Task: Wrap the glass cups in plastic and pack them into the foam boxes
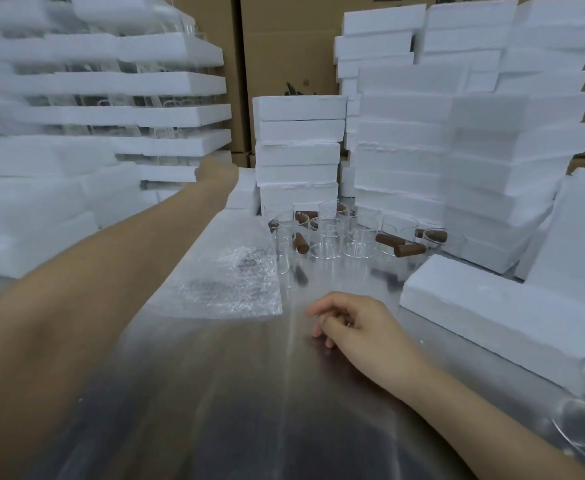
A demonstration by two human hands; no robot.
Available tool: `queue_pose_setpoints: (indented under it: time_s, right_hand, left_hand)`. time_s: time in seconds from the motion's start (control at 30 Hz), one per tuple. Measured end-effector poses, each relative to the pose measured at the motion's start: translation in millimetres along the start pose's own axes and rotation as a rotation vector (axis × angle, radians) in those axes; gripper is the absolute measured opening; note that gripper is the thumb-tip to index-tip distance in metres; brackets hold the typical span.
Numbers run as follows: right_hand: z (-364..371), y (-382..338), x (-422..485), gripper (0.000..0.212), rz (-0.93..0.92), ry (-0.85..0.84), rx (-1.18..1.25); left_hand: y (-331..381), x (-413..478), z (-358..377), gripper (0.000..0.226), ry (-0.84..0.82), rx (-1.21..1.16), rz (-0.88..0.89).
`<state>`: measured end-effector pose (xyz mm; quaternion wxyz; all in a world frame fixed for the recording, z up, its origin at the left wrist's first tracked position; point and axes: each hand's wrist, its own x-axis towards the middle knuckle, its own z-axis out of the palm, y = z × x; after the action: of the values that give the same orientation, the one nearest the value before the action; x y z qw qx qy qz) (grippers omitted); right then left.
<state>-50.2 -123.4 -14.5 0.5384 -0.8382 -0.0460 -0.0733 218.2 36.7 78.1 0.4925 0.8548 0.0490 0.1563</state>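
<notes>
White foam boxes (pixel 457 150) take up most of the room, piled in tall stacks along the back and right of the table. The left stack (pixel 128 116) is blurred, with glassware showing between its layers. Brown cardboard cartons (pixel 284 46) rise behind them all. The steel table (pixel 215 393) runs toward the stacks, and a single foam box (pixel 492 306) lies flat on its right side. A sheet of bubble wrap (pixel 228 282) lies flat left of centre, just beside the person's outstretched left forearm. The glass cups (pixel 329 233), each with a brown wooden handle, stand bare in a cluster at the back of the table, between the bubble wrap and the right-hand stacks. The left hand (pixel 215 171) seems to reach the edge of the left stack; it is blurred and turned away, so I cannot tell how its fingers lie. The right hand (pixel 350 320) rests on the table in front of the cups, fingers loosely curled and grasping nothing.
</notes>
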Motion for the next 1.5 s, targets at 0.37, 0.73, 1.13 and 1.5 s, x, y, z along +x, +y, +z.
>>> queue_pose_setpoints:
  time_s: [0.37, 0.73, 1.13, 1.5]
  right_hand:
    - [2, 9, 6, 0.038, -0.047, -0.001, 0.019]
    - [2, 11, 9, 0.037, -0.052, 0.005, 0.007]
    - [0, 12, 10, 0.037, -0.062, -0.001, -0.011]
    - [2, 14, 13, 0.038, -0.078, 0.012, -0.053]
  left_hand:
    - [-46, 31, 15, 0.086, -0.089, 0.547, 0.24]
    - [-39, 45, 20, 0.063, -0.174, 0.597, 0.283]
    - [-44, 46, 21, 0.07, -0.211, 0.663, 0.289]
    - [-14, 52, -11, 0.082, -0.48, 0.682, 0.094]
